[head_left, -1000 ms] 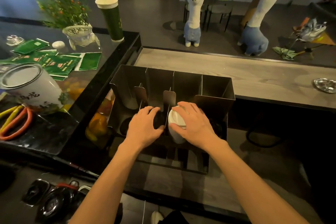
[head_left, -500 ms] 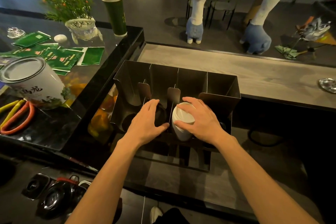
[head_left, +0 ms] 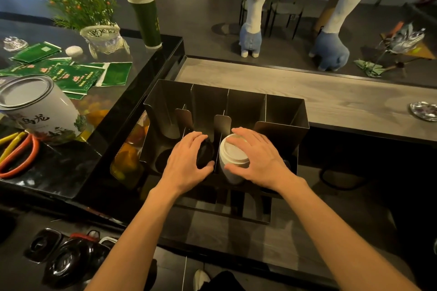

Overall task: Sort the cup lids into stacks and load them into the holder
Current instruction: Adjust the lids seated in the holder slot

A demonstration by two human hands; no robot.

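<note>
Your two bare arms are stretching forward and down. Your left hand (head_left: 186, 160) is curling its fingers and thumb around a stack of round black plastic lids (head_left: 205, 152). Your right hand (head_left: 260, 156) is gripping a stack of round white plastic lids (head_left: 233, 156) from above. Both stacks are sitting side by side in the two middle slots of the dark metal box holder (head_left: 283, 111).

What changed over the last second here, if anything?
Almost nothing. The right hand, still gripping the white lid stack, has shifted slightly, baring more of its top. The left hand still holds the black lid stack; both stacks stay in the holder.
</note>
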